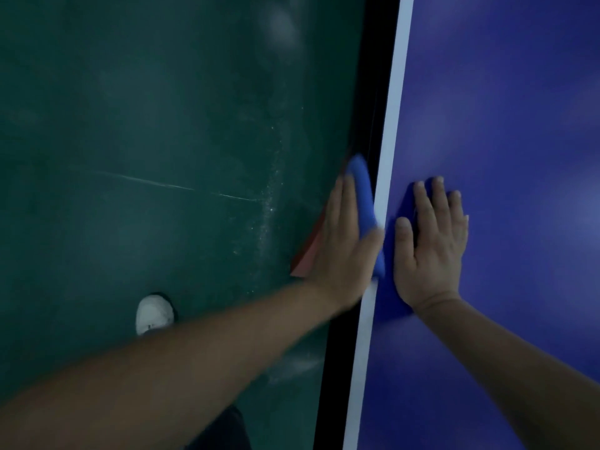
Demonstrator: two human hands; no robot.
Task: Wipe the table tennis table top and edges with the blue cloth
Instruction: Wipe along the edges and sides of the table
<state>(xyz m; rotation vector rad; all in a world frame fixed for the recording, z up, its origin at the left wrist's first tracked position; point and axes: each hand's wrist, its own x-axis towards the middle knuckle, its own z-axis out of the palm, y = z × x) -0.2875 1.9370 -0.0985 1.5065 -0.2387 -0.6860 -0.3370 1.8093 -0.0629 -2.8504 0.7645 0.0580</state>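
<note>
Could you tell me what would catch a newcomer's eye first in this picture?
Two bare hands flank the table's white edge line: the left hand presses the blue cloth against the table's side edge, while the right hand lies flat on the blue table top. A white shoe stands on the green floor at lower left.

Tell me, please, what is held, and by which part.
The left hand presses the blue cloth by its outer face against the table edge; the right hand, flat on the table top, grips nothing.
</note>
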